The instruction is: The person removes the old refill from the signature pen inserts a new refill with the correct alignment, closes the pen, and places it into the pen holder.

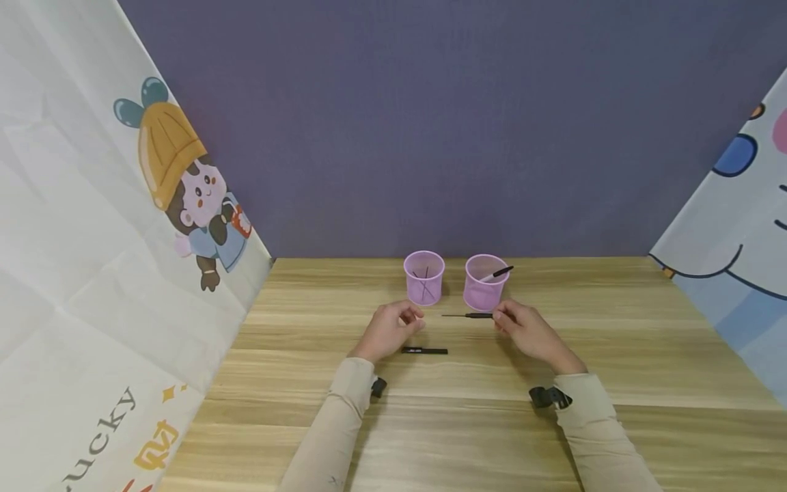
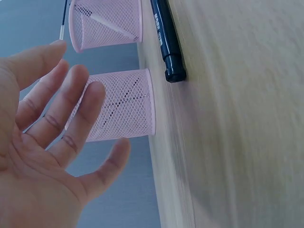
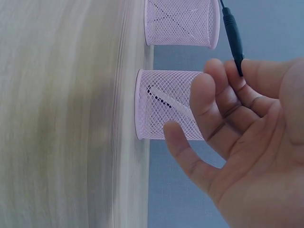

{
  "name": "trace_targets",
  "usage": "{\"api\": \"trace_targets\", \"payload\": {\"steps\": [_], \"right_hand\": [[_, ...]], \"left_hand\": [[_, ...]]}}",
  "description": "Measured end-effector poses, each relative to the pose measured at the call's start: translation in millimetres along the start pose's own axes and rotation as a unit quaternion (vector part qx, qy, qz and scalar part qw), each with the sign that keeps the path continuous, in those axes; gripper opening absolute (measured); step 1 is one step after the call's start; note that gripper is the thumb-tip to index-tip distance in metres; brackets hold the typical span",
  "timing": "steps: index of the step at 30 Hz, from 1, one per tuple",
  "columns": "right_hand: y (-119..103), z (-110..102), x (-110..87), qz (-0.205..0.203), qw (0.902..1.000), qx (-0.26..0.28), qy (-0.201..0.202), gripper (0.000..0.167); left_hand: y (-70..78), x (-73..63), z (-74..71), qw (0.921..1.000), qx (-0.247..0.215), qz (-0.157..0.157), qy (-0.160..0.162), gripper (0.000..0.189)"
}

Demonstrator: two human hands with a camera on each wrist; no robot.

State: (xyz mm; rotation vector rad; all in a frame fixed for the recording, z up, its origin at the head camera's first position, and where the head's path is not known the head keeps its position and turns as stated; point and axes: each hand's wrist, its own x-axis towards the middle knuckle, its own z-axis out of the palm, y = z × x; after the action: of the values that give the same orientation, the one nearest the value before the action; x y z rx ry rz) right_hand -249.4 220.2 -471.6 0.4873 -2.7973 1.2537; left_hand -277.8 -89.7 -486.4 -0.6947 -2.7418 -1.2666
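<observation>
My right hand (image 1: 525, 331) pinches a thin-shafted tool (image 1: 479, 316) by the end of its black handle, between thumb and fingertips. The tool lies level in the head view, its slender dark shaft pointing left. In the left wrist view a pale tip (image 2: 61, 32) shows beside a fingertip. My left hand (image 1: 390, 329) holds nothing; its fingers are loosely bent, just left of that tip. Below, a black marker (image 1: 424, 350) with pale lettering lies on the table. Behind the hands stand two pink mesh cups, a left cup (image 1: 424, 254) and a right cup (image 1: 482, 299).
Thin dark sticks (image 1: 424, 283) stand crossed inside the left cup. A white pen with a black end (image 1: 503, 271) leans out of the right cup. The wooden table (image 1: 492, 437) meets a dark blue-grey backdrop (image 1: 461, 137), with printed white sheets at both sides.
</observation>
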Motion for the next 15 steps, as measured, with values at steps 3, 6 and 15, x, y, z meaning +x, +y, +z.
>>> {"api": "trace_targets", "payload": {"steps": [3,6,15], "right_hand": [[-0.5,1.3,0.1,0.002,1.0,-0.004,0.0,0.019],[-0.6,2.5,0.6,0.001,1.0,-0.006,-0.001,0.02],[-1.9,7.1,2.9,-0.012,0.9999,0.004,-0.011,0.02]], "left_hand": [[1.6,0.4,1.0,0.9999,0.0,0.008,0.01,0.017],[3.7,0.6,2.1,0.9997,0.0,0.015,0.019,0.018],[8.4,1.2,7.7,0.9987,0.004,0.036,0.036,0.02]]}}
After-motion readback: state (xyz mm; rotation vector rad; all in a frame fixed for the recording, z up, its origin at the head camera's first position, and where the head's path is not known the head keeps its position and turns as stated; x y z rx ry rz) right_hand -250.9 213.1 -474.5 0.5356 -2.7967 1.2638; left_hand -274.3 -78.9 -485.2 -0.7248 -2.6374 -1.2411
